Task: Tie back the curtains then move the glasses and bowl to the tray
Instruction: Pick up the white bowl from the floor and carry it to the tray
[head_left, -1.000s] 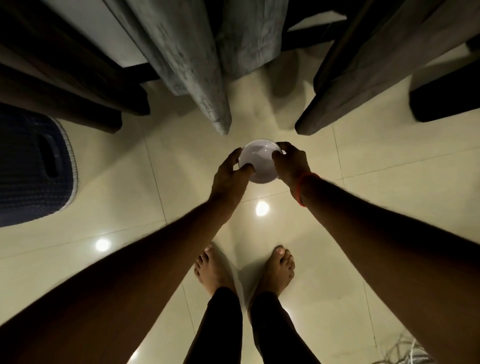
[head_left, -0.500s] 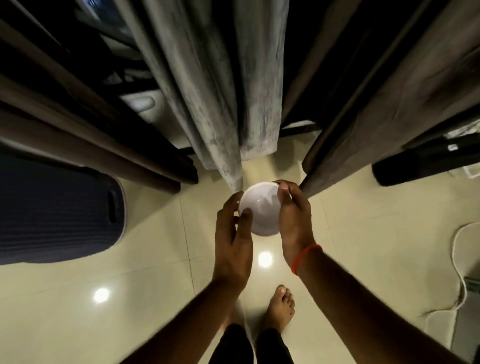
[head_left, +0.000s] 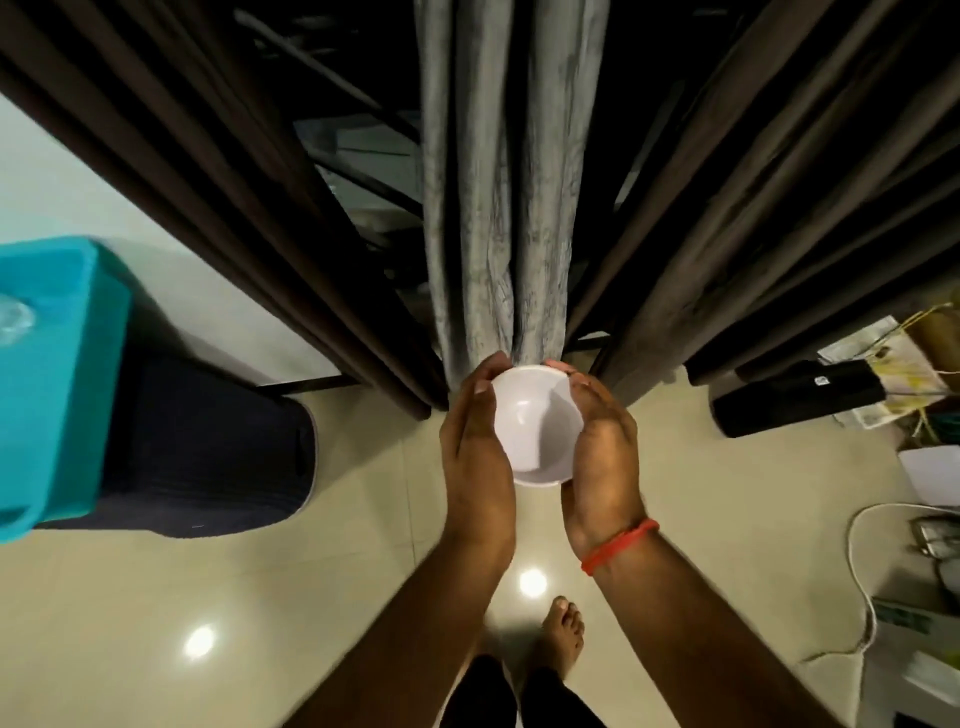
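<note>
The white bowl (head_left: 537, 423) is cupped between the left hand (head_left: 475, 441) and right hand (head_left: 605, 441), so it could be dropped on the way to the blue tray (head_left: 57, 374) far left.

Dim indoor light, ceiling-lamp glare spots on glossy floor (head_left: 260, 597), motion-blurred, fisheye-bent edges.

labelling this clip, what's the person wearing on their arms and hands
Both forearms are bare, with no sleeves, gloves or rings visible. The right hand has a thin red band around its wrist. The left hand and its wrist carry nothing.
</note>
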